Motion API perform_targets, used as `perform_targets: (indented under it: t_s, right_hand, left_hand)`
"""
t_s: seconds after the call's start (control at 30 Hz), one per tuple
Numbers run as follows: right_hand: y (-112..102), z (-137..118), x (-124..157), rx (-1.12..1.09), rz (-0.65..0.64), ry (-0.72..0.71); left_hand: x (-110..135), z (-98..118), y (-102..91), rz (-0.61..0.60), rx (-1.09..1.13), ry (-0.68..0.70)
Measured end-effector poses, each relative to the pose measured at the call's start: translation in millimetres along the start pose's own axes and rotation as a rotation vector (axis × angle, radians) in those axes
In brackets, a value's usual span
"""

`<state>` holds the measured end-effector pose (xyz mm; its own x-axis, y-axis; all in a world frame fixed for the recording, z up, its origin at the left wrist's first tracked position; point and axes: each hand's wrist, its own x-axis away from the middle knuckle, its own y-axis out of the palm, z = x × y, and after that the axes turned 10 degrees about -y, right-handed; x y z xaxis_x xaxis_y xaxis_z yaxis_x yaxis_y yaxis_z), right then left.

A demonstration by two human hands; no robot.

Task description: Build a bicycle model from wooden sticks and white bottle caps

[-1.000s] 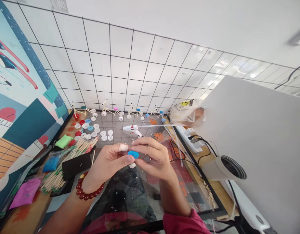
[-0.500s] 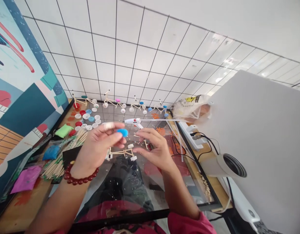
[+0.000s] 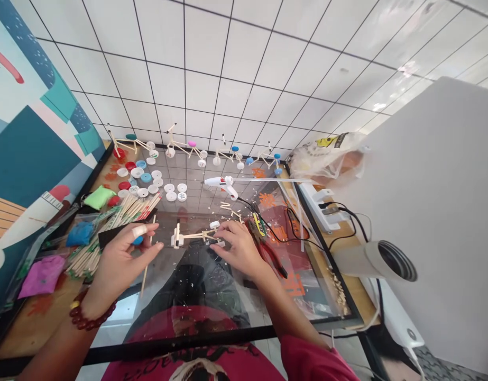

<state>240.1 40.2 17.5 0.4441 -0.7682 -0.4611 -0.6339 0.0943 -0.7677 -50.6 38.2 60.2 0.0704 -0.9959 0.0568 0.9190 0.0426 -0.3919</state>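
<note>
A small stick car (image 3: 194, 235) made of wooden sticks with white bottle-cap wheels lies on the glass tabletop in front of me. My right hand (image 3: 238, 246) reaches over its right end, thumb and fingers closed around the frame by the wheels. My left hand (image 3: 122, 259) is to the left of the car, apart from it. A blue lump of clay (image 3: 138, 240) is tucked in its curled fingers, while the thumb and index finger stand apart. Beside those fingertips a thin wooden stick (image 3: 144, 278) lies on the glass.
Bottle caps (image 3: 143, 177), wooden sticks (image 3: 89, 259) and clay packets (image 3: 41, 275) are at the left. Finished stick models (image 3: 188, 148) line the back. A white glue gun (image 3: 222, 182), red-handled pliers (image 3: 267, 248), a power strip (image 3: 321, 211) and a tape roll (image 3: 374, 262) are right of centre.
My left hand has moved down and left, away from the middle, with the blue clay. The right hand has lowered onto the stick car's right end. The view has shifted slightly.
</note>
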Motion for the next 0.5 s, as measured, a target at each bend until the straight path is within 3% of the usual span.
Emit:
perform_targets:
  t_s: [0.2, 0.5]
  right_hand:
    - [11.2, 5.8, 4.2, 0.018, 0.007, -0.015]
    - [10.7, -4.0, 2.9, -0.149, 0.117, 0.037]
  left_hand:
    - [-11.0, -12.6, 20.1, -0.114, -0.244, 0.165]
    - [-20.4, -0.8, 29.4, -0.112, -0.185, 0.297]
